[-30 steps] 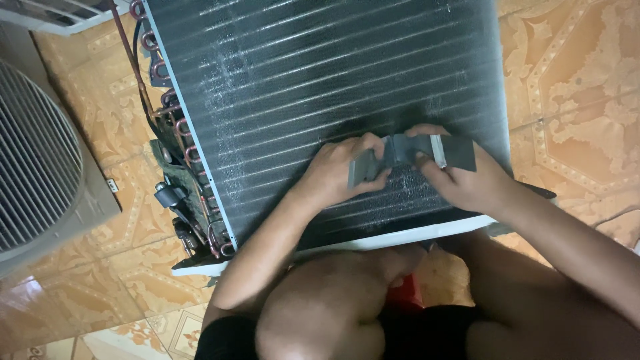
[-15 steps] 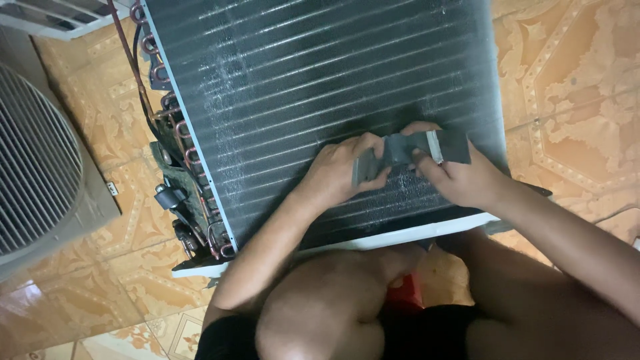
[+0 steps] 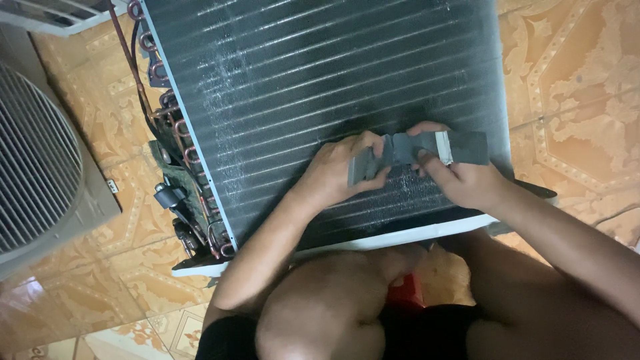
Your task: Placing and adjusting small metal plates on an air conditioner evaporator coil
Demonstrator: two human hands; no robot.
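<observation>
Knees: bare, at 6 o'clock, nearest the camera; a small red object [image 3: 405, 293] shows between them, kind not clear.
Left hand [image 3: 347, 170]: grip closed on the left end of the grey comb-like tool [image 3: 417, 150], thumb on top, fingers curled beneath.
Right hand [image 3: 460, 177]: grip closed on the tool's right half, thumb pressed beside a pale band across the tool.
Grey comb-like tool: flat, dark grey, lies across the lower right part of the coil, touching the fins, at about 3 o'clock from frame centre.
Finned coil [image 3: 320, 87]: large dark panel with horizontal tube rows, tilted, white lower edge just above the knees.
Copper tube bends [image 3: 183, 150]: along the coil's left edge, at 9 o'clock.
Fan grille housing [image 3: 40, 173]: grey, at 9 o'clock, apart from the coil.
Floor [image 3: 573, 73]: patterned orange tiles, all round.
</observation>
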